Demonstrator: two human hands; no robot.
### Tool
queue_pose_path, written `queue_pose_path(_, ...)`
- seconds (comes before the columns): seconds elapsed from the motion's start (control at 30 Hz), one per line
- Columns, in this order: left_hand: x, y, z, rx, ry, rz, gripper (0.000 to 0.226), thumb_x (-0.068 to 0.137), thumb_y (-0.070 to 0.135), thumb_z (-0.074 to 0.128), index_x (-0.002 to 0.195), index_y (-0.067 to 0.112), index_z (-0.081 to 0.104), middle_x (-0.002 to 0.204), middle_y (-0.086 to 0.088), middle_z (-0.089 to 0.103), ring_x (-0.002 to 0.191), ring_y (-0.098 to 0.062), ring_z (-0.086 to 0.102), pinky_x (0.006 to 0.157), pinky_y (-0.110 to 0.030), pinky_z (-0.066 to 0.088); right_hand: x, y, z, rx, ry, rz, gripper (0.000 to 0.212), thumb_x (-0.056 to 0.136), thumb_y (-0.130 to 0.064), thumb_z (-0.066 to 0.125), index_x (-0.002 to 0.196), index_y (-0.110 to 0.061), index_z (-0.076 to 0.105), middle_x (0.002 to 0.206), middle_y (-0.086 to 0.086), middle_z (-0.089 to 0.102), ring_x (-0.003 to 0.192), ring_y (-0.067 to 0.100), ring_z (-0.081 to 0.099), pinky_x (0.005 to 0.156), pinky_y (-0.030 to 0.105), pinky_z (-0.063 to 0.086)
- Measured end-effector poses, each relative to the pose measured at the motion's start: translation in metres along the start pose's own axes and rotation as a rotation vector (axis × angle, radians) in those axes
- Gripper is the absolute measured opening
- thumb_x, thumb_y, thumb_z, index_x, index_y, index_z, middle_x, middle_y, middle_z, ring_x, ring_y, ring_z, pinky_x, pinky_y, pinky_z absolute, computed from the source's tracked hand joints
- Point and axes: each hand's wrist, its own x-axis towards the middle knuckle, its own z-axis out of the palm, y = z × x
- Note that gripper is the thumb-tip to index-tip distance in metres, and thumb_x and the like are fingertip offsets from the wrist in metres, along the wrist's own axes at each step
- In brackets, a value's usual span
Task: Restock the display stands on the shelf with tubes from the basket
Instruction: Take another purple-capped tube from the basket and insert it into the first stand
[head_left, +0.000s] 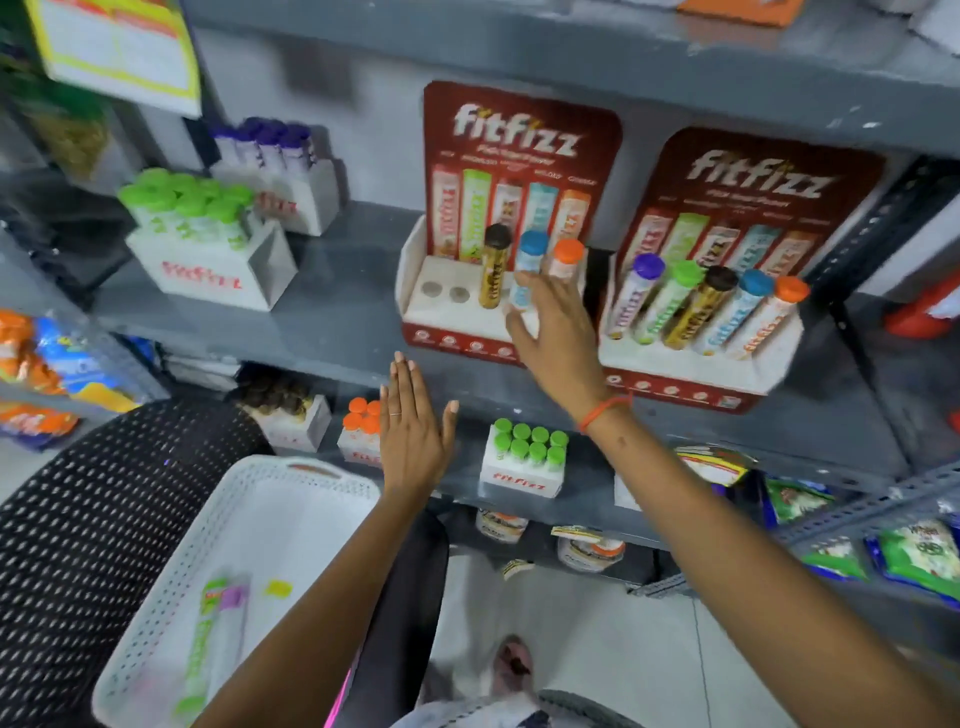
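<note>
Two red and white display stands sit on the grey shelf (332, 291). The left stand (457, 312) holds a brown-capped, a blue-capped (530, 249) and an orange-capped tube, with two bare holes at its left. The right stand (696, 364) holds several tubes. My right hand (556, 332) is spread open just in front of the blue-capped tube, fingertips at its body. My left hand (413, 436) hovers flat and open below the shelf edge. The white basket (171, 582) at the lower left holds a green-capped tube (200, 654) and a purple-capped one (231, 597).
White boxes of green-capped (208, 244) and purple-capped tubes stand at the shelf's left. The lower shelf carries more boxes of tubes (524, 462). Snack packets hang at the right (914, 556) and left. A black perforated chair (88, 519) is under the basket.
</note>
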Motion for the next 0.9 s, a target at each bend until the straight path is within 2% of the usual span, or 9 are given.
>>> queue_pose_path(0.1,-0.034,-0.035,-0.014,0.000,0.054,-0.080,0.069,0.097,0.044,0.027,0.145,-0.006,0.020,0.154,-0.025,0.022,0.144,-0.033,0.021,0.119,-0.043,0.019,-0.033,-0.027,0.068,0.152,-0.119,0.002,0.035,0.090,-0.011,0.058,0.123,-0.002,0.056,0.123,0.018,0.062,0.117,0.034,0.053,0.102,0.045,0.044)
queue_pose_path(0.17,-0.064,-0.063,-0.020,-0.001,0.052,-0.158,0.069,0.097,0.041,0.033,0.144,-0.008,0.021,0.153,-0.025,0.023,0.144,-0.033,0.021,0.119,-0.042,0.019,-0.058,-0.043,0.111,0.220,-0.231,0.009,0.029,0.087,-0.007,0.061,0.116,-0.001,0.060,0.115,0.020,0.065,0.110,0.036,0.058,0.097,0.047,0.047)
queue_pose_path(0.23,-0.105,-0.099,-0.024,0.006,0.038,-0.309,0.069,0.096,0.040,0.034,0.144,-0.008,0.021,0.154,-0.023,0.021,0.145,-0.032,0.018,0.119,-0.041,0.017,-0.087,-0.062,0.157,0.275,-0.398,-0.005,0.027,0.084,-0.002,0.062,0.110,0.001,0.063,0.110,0.022,0.066,0.105,0.037,0.060,0.095,0.045,0.047)
queue_pose_path(0.33,-0.171,-0.145,-0.029,0.076,0.012,-0.507,0.069,0.097,0.042,0.030,0.144,-0.007,0.022,0.153,-0.024,0.023,0.144,-0.034,0.021,0.119,-0.041,0.016,-0.130,-0.086,0.216,0.299,-0.677,-0.045,0.027,0.085,-0.001,0.061,0.111,0.005,0.062,0.112,0.024,0.065,0.108,0.038,0.058,0.097,0.043,0.045)
queue_pose_path(0.43,-0.227,-0.182,-0.032,0.124,-0.026,-0.702,0.067,0.097,0.040,0.028,0.145,-0.005,0.018,0.155,-0.022,0.021,0.144,-0.032,0.020,0.119,-0.042,0.018,-0.171,-0.108,0.266,0.256,-0.930,-0.130,0.031,0.088,-0.006,0.059,0.118,0.001,0.059,0.119,0.021,0.062,0.115,0.037,0.053,0.101,0.039,0.039)
queue_pose_path(0.57,-0.273,-0.215,-0.034,0.175,-0.079,-0.887,0.059,0.095,0.019,0.047,0.143,-0.007,0.023,0.153,-0.025,0.023,0.142,-0.037,0.025,0.116,-0.047,0.022,-0.219,-0.137,0.313,0.140,-1.203,-0.399,0.035,0.087,-0.004,0.054,0.121,-0.003,0.058,0.128,0.020,0.055,0.117,0.035,0.048,0.101,0.037,0.039)
queue_pose_path(0.73,-0.300,-0.233,-0.032,0.214,-0.140,-1.011,0.058,0.100,0.026,0.032,0.149,0.006,0.009,0.159,-0.011,0.009,0.148,-0.023,0.007,0.119,-0.039,0.004,-0.259,-0.163,0.342,0.024,-1.263,-0.860,0.033,0.093,0.000,0.040,0.121,-0.002,0.056,0.128,0.017,0.055,0.121,0.031,0.047,0.098,0.043,0.043)
queue_pose_path(0.83,-0.304,-0.240,-0.032,0.200,-0.156,-1.028,0.057,0.101,0.029,0.026,0.150,0.011,0.003,0.161,-0.006,0.003,0.148,-0.019,0.001,0.120,-0.038,0.000,-0.268,-0.170,0.350,-0.059,-1.285,-1.037,0.033,0.097,-0.007,0.036,0.126,-0.003,0.052,0.134,0.016,0.051,0.125,0.031,0.044,0.099,0.042,0.040)
queue_pose_path(0.9,-0.304,-0.242,-0.032,0.188,-0.171,-1.035,0.057,0.102,0.031,0.024,0.150,0.011,0.002,0.161,-0.005,0.001,0.148,-0.019,0.000,0.121,-0.039,0.000,-0.270,-0.171,0.355,-0.105,-1.239,-1.134,0.030,0.096,-0.008,0.038,0.120,-0.004,0.055,0.130,0.014,0.052,0.122,0.031,0.046,0.092,0.042,0.045)
